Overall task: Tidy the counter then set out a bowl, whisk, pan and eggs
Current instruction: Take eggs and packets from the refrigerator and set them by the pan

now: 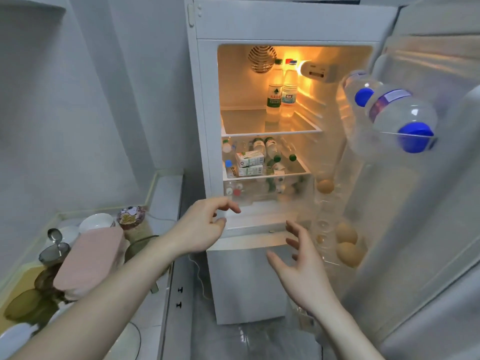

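So the fridge is standing wide open with its light on, and the door is swung out to the right. Left of it is the table, crowded with a pink cloth, a white bowl behind that, and a metal strainer. Water bottles stand on the top shelf, more lie on the shelf below next to little cartons. Both hands are out in front of the fridge holding nothing: left hand with fingers loosely curled near the drawer front, right hand with fingers spread wide, close to the door rack. The eggs sit in that door rack, one more higher up.
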The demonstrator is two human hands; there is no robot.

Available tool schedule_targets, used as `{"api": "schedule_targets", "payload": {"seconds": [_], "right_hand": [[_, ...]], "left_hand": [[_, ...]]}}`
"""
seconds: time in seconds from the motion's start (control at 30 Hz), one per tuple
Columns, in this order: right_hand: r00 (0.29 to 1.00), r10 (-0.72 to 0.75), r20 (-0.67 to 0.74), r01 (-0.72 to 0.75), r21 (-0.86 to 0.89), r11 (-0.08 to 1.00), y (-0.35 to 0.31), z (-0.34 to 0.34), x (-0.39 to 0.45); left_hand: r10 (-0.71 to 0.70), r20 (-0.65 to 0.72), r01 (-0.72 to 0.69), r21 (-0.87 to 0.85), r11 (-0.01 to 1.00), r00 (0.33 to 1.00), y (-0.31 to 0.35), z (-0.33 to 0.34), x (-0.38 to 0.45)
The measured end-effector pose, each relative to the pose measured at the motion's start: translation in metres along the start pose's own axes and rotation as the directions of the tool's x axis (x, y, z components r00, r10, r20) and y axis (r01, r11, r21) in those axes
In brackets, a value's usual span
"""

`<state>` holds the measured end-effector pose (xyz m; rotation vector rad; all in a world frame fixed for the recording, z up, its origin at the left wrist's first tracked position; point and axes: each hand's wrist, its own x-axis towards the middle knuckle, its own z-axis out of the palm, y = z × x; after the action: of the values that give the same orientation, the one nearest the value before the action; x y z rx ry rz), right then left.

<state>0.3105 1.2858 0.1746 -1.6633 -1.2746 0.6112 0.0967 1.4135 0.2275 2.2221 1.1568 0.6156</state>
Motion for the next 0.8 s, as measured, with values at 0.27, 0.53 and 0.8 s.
{"api": "schedule_targets", "payload": {"seconds": [0.27,0.53,0.8], "right_hand": [[0.996,0.012,-0.086,-0.008,0.047,0.999,0.005,-0.052,-0.017],[0.944,-0.25,-0.214,0.205,-0.212,0.955,0.003,-0.111,0.001],[0.984,-0.07,-0.161,0.007,-0.36,0.933,0.029,-0.151,0.01]], "left_hand": [[0.07,0.048,-0.069,-0.032,0.997,0.996,0.021,0.031,0.017],[0.172,0.119,-0.167,-0.05,0.985,0.978,0.064,0.062,0.05],[0.289,0.171,-0.296,0.013,0.955,0.942,0.12,0.09,0.108]]}}
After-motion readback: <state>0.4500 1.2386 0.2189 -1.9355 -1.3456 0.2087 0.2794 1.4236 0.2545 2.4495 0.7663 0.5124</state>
